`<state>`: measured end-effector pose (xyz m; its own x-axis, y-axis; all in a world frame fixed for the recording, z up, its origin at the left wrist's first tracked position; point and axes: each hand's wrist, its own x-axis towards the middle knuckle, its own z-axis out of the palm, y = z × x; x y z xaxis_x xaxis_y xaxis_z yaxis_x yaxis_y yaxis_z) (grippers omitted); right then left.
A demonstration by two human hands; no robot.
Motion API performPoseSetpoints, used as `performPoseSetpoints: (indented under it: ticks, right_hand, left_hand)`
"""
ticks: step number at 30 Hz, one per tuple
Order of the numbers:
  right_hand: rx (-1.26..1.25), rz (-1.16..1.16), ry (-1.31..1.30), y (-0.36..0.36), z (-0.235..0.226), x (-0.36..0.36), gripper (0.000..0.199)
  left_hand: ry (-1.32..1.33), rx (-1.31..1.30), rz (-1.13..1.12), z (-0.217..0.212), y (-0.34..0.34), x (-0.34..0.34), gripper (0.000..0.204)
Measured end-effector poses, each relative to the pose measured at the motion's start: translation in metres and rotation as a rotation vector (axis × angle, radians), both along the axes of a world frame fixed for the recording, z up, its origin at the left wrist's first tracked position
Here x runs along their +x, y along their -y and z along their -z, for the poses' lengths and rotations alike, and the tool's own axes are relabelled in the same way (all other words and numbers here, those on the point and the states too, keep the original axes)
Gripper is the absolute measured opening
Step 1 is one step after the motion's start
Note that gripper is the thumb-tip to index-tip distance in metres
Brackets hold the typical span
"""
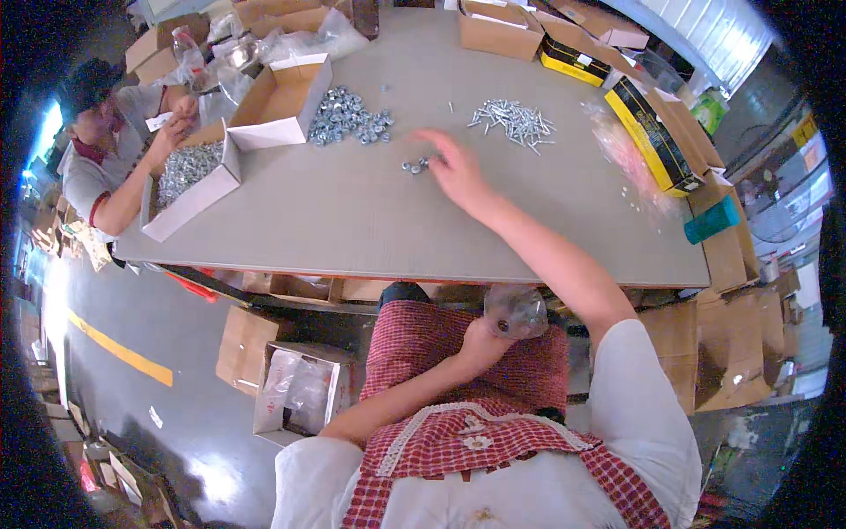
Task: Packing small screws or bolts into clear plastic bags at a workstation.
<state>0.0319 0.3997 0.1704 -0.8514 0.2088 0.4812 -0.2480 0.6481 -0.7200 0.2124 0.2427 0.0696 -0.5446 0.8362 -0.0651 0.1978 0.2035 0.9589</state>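
Note:
My right hand (460, 175) is over the tabletop with its fingers apart. Its fingertips are beside a few small metal nuts (416, 165); whether they touch them is hard to make out. Down at my lap, below the table's front edge, my left hand (486, 346) is closed on a clear plastic cup-like container (518, 310). A small dark spot shows in the clear plastic. Beyond my right hand lie a heap of silvery nuts (345, 116) to the left and a heap of screws (515, 122) to the right.
Across the grey table (370, 212), at the left, a co-worker (110, 145) handles something white beside a white box of metal parts (189, 176). A shallow box (280, 99) adjoins it. Yellow-black cartons (656, 137), plastic bags (621, 145) and a teal roll (711, 220) line the right edge.

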Motion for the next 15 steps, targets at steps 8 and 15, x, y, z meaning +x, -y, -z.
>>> performPoseSetpoints:
  ticks: [8, 15]
  right_hand:
    - [-0.33, -0.288, 0.201, -0.021, -0.006, 0.005, 0.059]
    - [0.388, -0.433, 0.079, -0.006, -0.008, 0.046, 0.054]
  left_hand:
    - [0.039, -0.013, 0.001, 0.014, -0.002, 0.004, 0.054]
    - [0.04, -0.092, 0.033, 0.007, -0.004, 0.002, 0.054]
